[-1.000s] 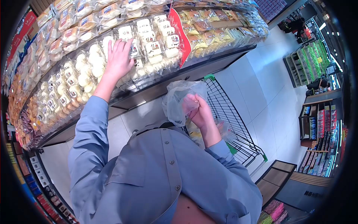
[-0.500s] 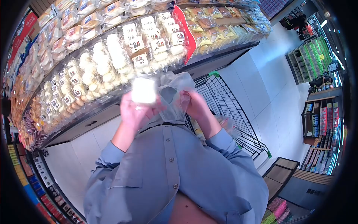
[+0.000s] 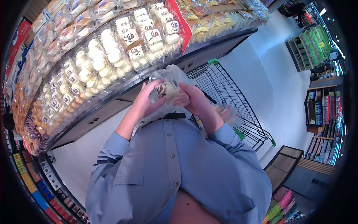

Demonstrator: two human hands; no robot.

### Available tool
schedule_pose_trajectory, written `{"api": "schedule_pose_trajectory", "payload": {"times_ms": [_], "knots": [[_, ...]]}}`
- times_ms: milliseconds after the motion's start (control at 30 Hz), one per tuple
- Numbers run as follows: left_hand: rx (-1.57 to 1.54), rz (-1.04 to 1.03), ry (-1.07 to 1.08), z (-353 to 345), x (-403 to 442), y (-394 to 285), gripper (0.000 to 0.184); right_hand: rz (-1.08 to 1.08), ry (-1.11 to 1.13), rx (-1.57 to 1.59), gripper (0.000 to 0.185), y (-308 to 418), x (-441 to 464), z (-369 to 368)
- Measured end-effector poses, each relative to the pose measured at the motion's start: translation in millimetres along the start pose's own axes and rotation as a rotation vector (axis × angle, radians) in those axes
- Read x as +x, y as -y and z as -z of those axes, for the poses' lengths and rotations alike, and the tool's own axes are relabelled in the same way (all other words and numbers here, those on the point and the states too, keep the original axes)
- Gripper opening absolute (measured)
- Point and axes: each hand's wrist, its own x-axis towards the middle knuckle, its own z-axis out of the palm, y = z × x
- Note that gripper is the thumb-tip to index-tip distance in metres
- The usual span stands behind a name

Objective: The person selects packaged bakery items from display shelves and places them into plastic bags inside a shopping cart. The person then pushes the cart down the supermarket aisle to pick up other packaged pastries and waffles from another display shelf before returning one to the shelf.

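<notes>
Hands, two: left hand (image 3: pixel 146 98), fingers and thumb curved about the wrapped bun pack (image 3: pixel 166 90), firmness of grip impossible to tell; right hand (image 3: pixel 197 100), closed on the plastic at the other side, the two near each other but apart. Plastic bag (image 3: pixel 172 71), one, translucent, bunched in front of the shirt (image 3: pixel 158 149), between the hands. Wrapped bun pack, one, white with dark printing, at the bag's mouth, label outward; whether wholly inside cannot be told, nor how many buns it contains. Step in hand, by judgement: seating the pack in the bag; the next move would seem to call for the left fingers to loosen and slip clear while the right holds the plastic wide. Shopping cart (image 3: pixel 247 102), one, black wire with green fittings, just beyond the right hand; wrapped goods (image 3: pixel 225 112) within, partly hidden, number uncertain. Display stand (image 3: pixel 119 98), one, long and curved, stocked with packaged buns (image 3: pixel 153 35), too many and too overlapped for a sure count, those with large dark print standing in three columns beside the red divider (image 3: pixel 182 22), itself one. Shirt buttons, three plainly visible, set in one line down the front
</notes>
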Motion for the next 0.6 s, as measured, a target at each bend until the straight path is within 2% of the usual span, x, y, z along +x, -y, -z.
{"api": "schedule_pose_trajectory", "payload": {"times_ms": [133, 200, 233, 333, 400, 433, 500, 533, 600], "knots": [[-0.141, -0.051, 0.09, -7, 6, 3, 0.063, 0.035, -0.058, -0.014, 0.028, 0, -11, 17], [0.137, 0.021, 0.129, -10, 11, -4, 0.063, 0.135, 0.194, -0.101, 0.038, -2, -10, 31], [0.138, 0.019, 0.135, -14, 14, -3, 0.063, 0.139, 0.191, -0.097, 0.038, -2, -14, 29], [0.23, -0.034, 0.077, -24, 18, -3, 0.064, 0.148, 0.152, -0.206, 0.044, -2, -26, 25], [0.268, 0.125, -0.046, -24, 14, -11, 0.059, 0.197, 0.172, -0.138, 0.046, -6, -27, 36], [0.27, 0.126, -0.041, -20, 12, -18, 0.059, 0.198, 0.169, -0.133, 0.046, -3, -31, 35], [0.392, 0.272, -0.057, -7, 8, -29, 0.048, 0.3, 0.135, -0.086, 0.047, 3, -41, 31], [0.418, 0.199, -0.114, -5, 6, -15, 0.035, 0.3, 0.134, -0.083, 0.047, 3, -42, 35], [0.38, 0.212, -0.154, 7, -1, -14, 0.035, 0.365, 0.118, -0.075, 0.046, 3, -42, 40]]}}
